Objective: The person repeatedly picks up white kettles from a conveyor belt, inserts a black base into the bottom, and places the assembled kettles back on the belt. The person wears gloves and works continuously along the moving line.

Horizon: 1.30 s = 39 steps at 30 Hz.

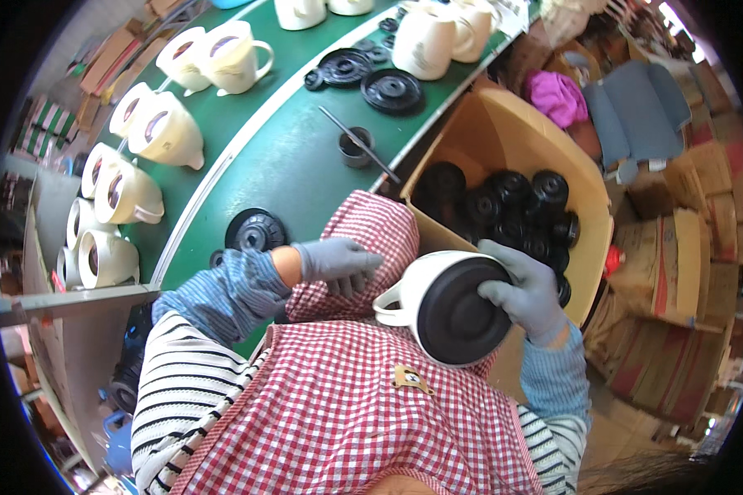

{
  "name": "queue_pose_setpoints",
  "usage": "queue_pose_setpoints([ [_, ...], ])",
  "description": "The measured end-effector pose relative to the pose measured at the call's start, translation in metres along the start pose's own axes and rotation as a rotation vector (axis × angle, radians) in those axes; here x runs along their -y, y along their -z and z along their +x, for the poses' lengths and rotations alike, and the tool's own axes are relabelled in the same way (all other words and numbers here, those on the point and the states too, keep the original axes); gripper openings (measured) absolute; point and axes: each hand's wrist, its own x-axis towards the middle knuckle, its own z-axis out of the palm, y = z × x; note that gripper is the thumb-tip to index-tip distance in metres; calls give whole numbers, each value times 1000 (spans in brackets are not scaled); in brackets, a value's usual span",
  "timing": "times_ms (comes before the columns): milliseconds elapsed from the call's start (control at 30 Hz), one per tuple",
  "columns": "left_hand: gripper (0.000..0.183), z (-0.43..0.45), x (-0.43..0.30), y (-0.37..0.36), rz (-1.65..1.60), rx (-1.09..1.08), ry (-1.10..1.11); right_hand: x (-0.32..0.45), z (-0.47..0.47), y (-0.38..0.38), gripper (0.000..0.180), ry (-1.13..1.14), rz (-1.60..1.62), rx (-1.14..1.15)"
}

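My right hand [526, 291], in a grey glove, grips a white jug body [416, 281] by its bottom edge. The jug lies tilted over my lap, its black round base [461, 315] turned up towards me and its handle [389, 309] pointing left. My right thumb presses on the black base. My left hand [340, 260], gloved too, hovers above the red checked apron [371, 226] over my knee with nothing visible in it, fingers loosely spread. A black ribbed round part [257, 230] lies on the green conveyor table [278, 167] beyond my left wrist.
An open cardboard box [585, 179] of black round parts [511, 189] stands at my right. On the table sit a small black cup [355, 151] with a thin rod [350, 133] across it, black discs [393, 91], and several white jugs [166, 130]. A metal bar [86, 301] juts in from the left.
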Motion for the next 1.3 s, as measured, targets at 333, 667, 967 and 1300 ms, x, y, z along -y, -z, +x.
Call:
queue_pose_setpoints([
  [333,34,-41,-10,36,-1116,162,-1003,47,52,13,53,558,-545,-297],
  [667,29,61,-135,340,-596,-897,-998,-95,47,-45,42,-165,107,-355],
  [967,66,148,-182,448,-211,-1484,-509,-109,18,-36,45,-498,109,-513],
  [1300,76,124,-173,459,-15,-1642,-485,-119,31,-45,47,-489,-13,-360],
])
